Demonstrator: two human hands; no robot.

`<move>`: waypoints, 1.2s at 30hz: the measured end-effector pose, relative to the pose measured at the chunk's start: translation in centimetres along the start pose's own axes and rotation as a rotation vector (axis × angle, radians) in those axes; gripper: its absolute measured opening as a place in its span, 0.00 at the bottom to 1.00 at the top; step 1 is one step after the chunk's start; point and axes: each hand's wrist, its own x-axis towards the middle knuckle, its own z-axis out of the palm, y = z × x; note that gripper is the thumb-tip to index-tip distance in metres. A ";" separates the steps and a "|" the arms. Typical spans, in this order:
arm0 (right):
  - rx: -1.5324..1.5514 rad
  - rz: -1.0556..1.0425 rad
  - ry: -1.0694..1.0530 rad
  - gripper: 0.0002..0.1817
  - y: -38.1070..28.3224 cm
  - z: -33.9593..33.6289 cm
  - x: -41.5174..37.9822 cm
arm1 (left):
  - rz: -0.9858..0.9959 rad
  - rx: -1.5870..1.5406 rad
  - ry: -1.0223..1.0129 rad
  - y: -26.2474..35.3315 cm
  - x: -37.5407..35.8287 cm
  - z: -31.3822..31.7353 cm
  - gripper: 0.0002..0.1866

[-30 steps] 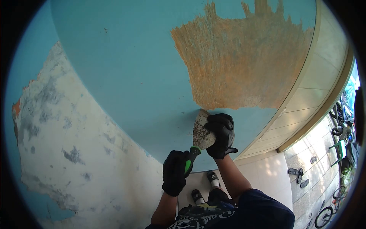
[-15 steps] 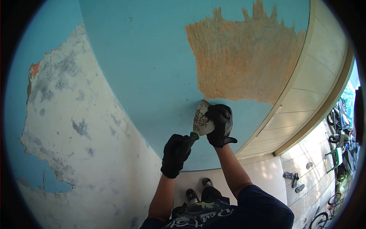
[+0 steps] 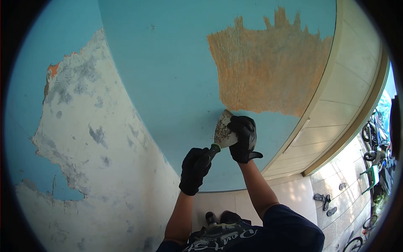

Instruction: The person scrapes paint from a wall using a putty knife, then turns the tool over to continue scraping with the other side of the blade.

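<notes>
My left hand (image 3: 195, 170), in a black glove, is closed around the dark handle of a scraper (image 3: 224, 131). The wide metal blade is speckled with dirt or paint and points up. At the blade's right side, my right hand (image 3: 243, 136), also gloved in black, has its fingers curled against the metal; its fingertips are partly hidden. The blade's tip lies at the lower left edge of an orange-brown bare patch (image 3: 270, 71) in the blue painted wall (image 3: 168, 84). Some of the patch's upper edge is ragged.
To the left, a second wall (image 3: 105, 168) shows whitish plaster with grey stains and peeling blue paint. A beige tiled frame (image 3: 340, 101) borders the right side. Beyond it are sandals (image 3: 323, 200), a green stool (image 3: 371, 178) and parked motorcycles (image 3: 369, 143).
The view has shifted slightly, so the left wall appears further right. My hands and the scraper keep nearly the same place against the wall, with both hands still on the tool.
</notes>
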 end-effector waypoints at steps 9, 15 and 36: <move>0.035 0.008 -0.038 0.15 0.8 -0.3 0.1 | 0.004 0.011 0.004 -1.5 -0.3 0.2 0.07; 0.027 0.018 -0.087 0.14 1.1 -0.5 0.0 | -0.010 -0.026 0.023 -2.3 -0.6 0.3 0.08; 0.645 0.898 0.189 0.32 -1.8 -6.8 -4.7 | -0.135 -0.099 -0.026 -3.3 -5.9 0.1 0.12</move>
